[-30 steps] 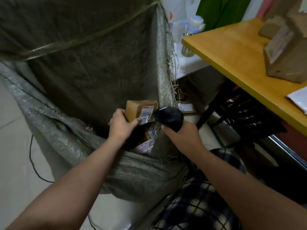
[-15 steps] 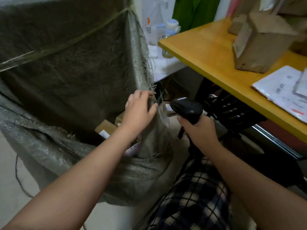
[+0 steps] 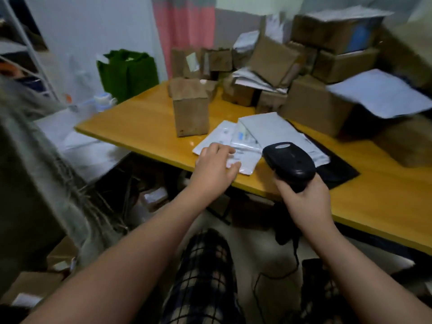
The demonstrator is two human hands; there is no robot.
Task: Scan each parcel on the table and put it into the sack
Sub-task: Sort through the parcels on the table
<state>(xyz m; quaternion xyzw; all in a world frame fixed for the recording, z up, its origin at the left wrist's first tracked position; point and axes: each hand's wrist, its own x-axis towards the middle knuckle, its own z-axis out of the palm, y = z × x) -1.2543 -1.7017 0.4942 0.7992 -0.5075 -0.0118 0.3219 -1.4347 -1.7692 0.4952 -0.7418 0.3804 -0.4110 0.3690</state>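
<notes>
my right hand is wrapped around the handle of the black scanner, its head raised over the table's near edge and touching nothing. my left hand lies palm down, fingers loosely spread, on the near-left corner of the nearest white mailer; i see no pinch on it. that mailer overhangs nothing, but its near corner sits just beside the front edge of the yellow table. more flat mailers overlap it, partly on a black mat. a brown box stands upright just behind the mailers, with bare tabletop to its left as far as the corner. the back and right of the table are crowded with stacked cartons. the sack hangs at far left, well apart from the table edge, with open space between them above my knees.
</notes>
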